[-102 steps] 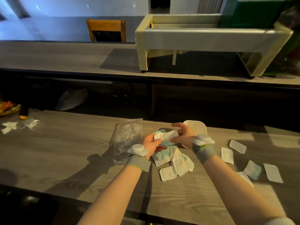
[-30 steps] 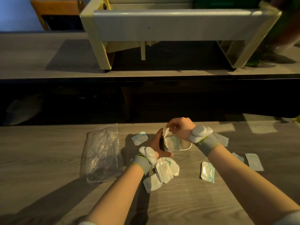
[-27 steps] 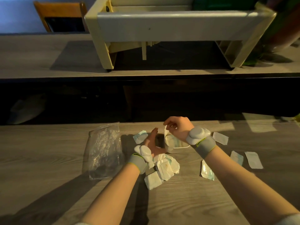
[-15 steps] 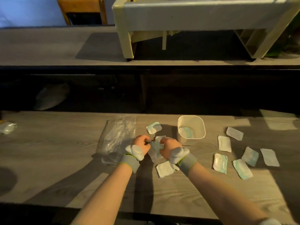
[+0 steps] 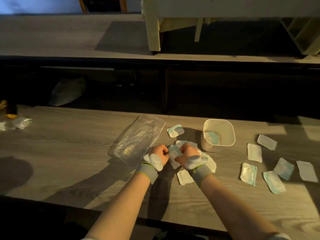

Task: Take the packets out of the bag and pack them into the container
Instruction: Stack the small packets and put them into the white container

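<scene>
A clear plastic bag [image 5: 138,139] lies flat on the wooden table [image 5: 69,144]. Right of it stands a white square container [image 5: 230,134] with a packet [image 5: 212,137] inside. Between them is a pile of white and teal packets [image 5: 208,162]. My left hand [image 5: 160,152] and my right hand [image 5: 187,152] are both closed on one packet [image 5: 173,154] above that pile. A single packet [image 5: 175,130] lies behind the pile.
Several loose packets [image 5: 254,152] are scattered on the table right of the container. Crumpled plastic scraps [image 5: 21,122] sit at the far left edge. Beyond a dark gap, a second table [image 5: 69,37] carries a cream plastic stand [image 5: 152,32].
A packet went into the container about a second ago. Both hands then came back to the pile and closed on another packet; since half a second ago they have barely moved.
</scene>
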Available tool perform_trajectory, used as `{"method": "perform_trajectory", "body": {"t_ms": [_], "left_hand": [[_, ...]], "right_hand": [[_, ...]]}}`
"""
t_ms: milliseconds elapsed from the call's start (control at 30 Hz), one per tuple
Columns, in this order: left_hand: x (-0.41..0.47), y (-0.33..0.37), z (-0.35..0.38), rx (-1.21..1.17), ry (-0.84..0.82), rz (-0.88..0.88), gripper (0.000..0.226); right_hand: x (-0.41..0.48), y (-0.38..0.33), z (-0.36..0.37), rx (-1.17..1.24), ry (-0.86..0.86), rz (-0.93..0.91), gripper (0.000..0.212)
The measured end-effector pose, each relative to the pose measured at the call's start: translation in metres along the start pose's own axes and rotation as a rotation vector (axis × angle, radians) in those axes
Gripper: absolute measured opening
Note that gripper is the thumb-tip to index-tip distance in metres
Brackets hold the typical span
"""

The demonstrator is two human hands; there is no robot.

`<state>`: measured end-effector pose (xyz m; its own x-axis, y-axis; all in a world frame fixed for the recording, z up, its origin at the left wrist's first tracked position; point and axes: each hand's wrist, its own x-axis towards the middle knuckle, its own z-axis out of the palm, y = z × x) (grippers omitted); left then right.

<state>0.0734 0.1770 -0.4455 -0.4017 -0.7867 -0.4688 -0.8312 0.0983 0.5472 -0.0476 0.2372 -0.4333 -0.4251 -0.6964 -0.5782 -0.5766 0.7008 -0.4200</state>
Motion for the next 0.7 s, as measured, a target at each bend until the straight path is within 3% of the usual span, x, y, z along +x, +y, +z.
{"method": "perform_trajectory", "body": {"t_ms": [133,233,433,700], "left_hand": [[0.001,0.001,0.000,-0.076,0.034,-0.012,0.042],[0.006,0.005,-0.003,-0.129,-0.045,0.005,0.054],[0.007,0.027,-0.010,-0.349,-0.096,0.046,0.013],[0.006,0.054,-0.032,-0.519,0.118,0.026,0.020]], "right_hand": [[-0.004,0.007,-0.009,0.129,0.001,-0.038,0.036],[-0.010,0.012,-0.015,0.267,0.057,-0.074,0.031],[-0.019,0.019,-0.031,0.374,0.155,-0.114,0.024],[-0.036,0.034,-0.062,0.462,0.217,-0.116,0.031]]}}
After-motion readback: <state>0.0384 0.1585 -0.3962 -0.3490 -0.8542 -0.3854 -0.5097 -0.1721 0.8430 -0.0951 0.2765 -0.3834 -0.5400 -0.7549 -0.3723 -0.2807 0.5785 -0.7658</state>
